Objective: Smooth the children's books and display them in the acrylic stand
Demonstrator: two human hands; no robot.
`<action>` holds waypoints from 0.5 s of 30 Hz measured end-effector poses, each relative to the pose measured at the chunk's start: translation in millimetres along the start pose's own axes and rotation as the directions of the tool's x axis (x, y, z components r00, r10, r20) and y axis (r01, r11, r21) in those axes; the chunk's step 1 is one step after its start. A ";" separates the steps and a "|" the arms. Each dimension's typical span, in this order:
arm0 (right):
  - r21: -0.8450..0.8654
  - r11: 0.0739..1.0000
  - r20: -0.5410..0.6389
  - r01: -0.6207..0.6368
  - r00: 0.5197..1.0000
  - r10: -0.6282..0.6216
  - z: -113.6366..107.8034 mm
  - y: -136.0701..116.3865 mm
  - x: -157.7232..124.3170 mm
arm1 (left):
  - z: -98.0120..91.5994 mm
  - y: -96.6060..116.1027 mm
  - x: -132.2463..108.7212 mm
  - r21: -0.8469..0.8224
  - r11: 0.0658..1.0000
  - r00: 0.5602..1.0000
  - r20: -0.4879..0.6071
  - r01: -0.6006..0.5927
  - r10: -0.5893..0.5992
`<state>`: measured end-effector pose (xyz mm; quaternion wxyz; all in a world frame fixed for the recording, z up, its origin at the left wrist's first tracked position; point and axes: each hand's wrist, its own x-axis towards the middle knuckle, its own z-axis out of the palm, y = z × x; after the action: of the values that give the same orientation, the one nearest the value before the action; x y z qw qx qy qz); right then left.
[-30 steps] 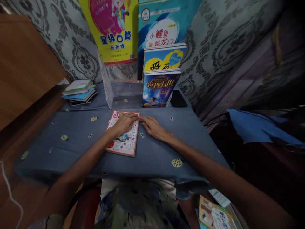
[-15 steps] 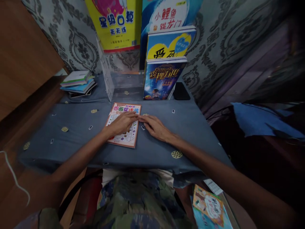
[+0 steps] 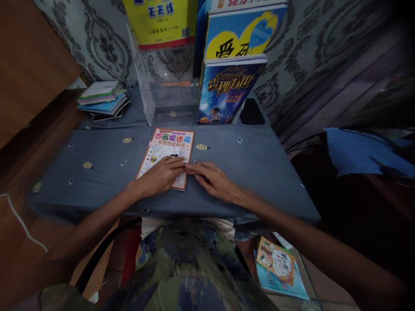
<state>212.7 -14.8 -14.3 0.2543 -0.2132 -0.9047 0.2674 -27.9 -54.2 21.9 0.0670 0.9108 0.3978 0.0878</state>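
Note:
A thin picture-puzzle book [image 3: 168,144] with an orange-bordered cover and colourful title lies flat on the cloth-covered table. My left hand [image 3: 162,175] rests palm down across the lower half of its cover, fingers stretched out to the right. At the book's right edge is my right hand [image 3: 215,181], its fingers stretched to the left and its thumb lower down. The fingertips of both hands meet near that edge. Part of the cover's lower half is hidden under my left hand and wrist.
Behind the book, a clear acrylic stand [image 3: 145,99] holds a yellow workbook [image 3: 165,26] and a dark blue book [image 3: 228,90]. A stack of books [image 3: 102,97] lies at the back left, a black phone-like slab [image 3: 252,111] at the back right. More books [image 3: 279,268] lie below the table.
Both hands have slid down the cover toward me, so the title and more of the upper picture show. The view has shifted, cutting off more of the upright books at the top.

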 end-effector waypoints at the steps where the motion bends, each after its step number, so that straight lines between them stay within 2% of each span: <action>1: 0.010 1.000 0.004 0.007 1.000 -0.007 0.8 -3.2 -1.9 | 0.5 2.8 -4.4 -0.004 1.000 1.000 -0.003 -0.006 0.006; 9: 0.087 0.995 0.000 0.048 0.999 -0.048 7.4 -24.3 -13.8 | 2.3 24.5 -35.0 0.013 1.000 1.000 -0.026 0.003 -0.002; 15: 0.166 0.986 0.031 0.001 0.999 -0.006 8.2 -31.4 -11.6 | -1.5 27.4 -33.5 0.137 0.988 0.994 -0.074 -0.066 0.076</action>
<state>209.1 -48.0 -5.6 0.2571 -0.1854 -0.8836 0.3445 -31.1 -97.3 25.0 -0.0133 0.9226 0.3725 0.0989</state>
